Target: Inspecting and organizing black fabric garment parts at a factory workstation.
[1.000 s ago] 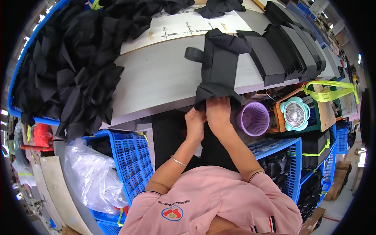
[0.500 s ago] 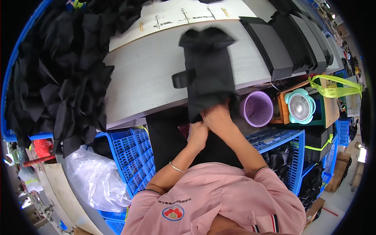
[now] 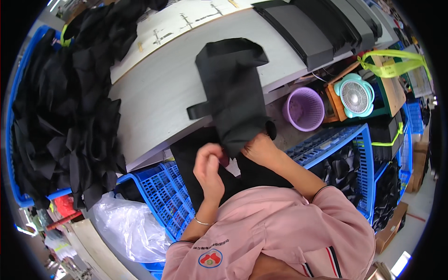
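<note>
A long black fabric piece (image 3: 235,91) with a short strap loop (image 3: 199,110) on its left side lies over the front edge of the grey worktable (image 3: 154,102). My right hand (image 3: 261,149) is closed on its near right corner, with the fingertips partly hidden by the cloth. Just left of that near end, my left hand (image 3: 208,170) is raised off the fabric, its fingers loosely bent and apart, slightly blurred and holding nothing. Black cloth (image 3: 186,154) hangs below, between the table and my body.
A large heap of black fabric pieces (image 3: 65,121) fills a blue crate at left. Stacked black panels (image 3: 298,32) lie at the table's far right. A purple basket (image 3: 304,109), a small fan (image 3: 355,95) and blue crates (image 3: 366,163) stand right; a clear plastic bag (image 3: 130,228) is lower left.
My left hand has come off the fabric's near end and moved left. The right hand keeps its hold, and the fabric's far end has spread wider. The whole view has turned somewhat.
</note>
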### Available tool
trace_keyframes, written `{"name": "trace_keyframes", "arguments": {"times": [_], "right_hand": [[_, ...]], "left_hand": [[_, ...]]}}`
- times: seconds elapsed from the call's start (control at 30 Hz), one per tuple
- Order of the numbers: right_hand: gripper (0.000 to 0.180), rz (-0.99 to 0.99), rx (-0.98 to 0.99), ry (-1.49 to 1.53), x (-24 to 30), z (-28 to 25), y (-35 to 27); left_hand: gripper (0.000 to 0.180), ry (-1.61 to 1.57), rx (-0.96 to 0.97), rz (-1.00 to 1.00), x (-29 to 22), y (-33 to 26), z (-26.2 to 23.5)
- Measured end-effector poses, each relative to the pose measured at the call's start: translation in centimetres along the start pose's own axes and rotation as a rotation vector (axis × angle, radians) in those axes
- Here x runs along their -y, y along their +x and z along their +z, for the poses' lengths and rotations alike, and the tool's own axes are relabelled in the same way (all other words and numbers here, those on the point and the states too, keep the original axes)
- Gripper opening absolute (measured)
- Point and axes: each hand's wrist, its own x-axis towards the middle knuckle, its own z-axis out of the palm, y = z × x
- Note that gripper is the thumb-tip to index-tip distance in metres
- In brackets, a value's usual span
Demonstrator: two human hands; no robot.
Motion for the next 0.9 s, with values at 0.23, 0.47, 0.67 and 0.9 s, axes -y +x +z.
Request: {"name": "trace_keyframes", "arguments": {"times": [0.23, 0.47, 0.67, 0.9], "right_hand": [[0.018, -0.031, 0.391, 0.343, 4.0, -6.4, -2.6], [0.039, 0.6, -0.447, 0.298, 1.2, -11.7, -1.3], [0.026, 0.678, -0.172, 1.701, -0.1, -10.6, -2.6], [0.035, 0.99, -0.498, 1.882, -3.5, -9.8, -6.8]], "left_hand": [[0.042, -0.181, -0.247, -0.582, 1.5, 3.4, 1.2], [0.044, 0.108, -0.025, -0.376, 1.3, 1.7, 0.2], [0.066, -0.117, 0.325, -0.5, 1.9, 1.3, -0.2], [0.063, -0.452, 0.253, -0.862, 3.6, -0.3, 3.5]]}}
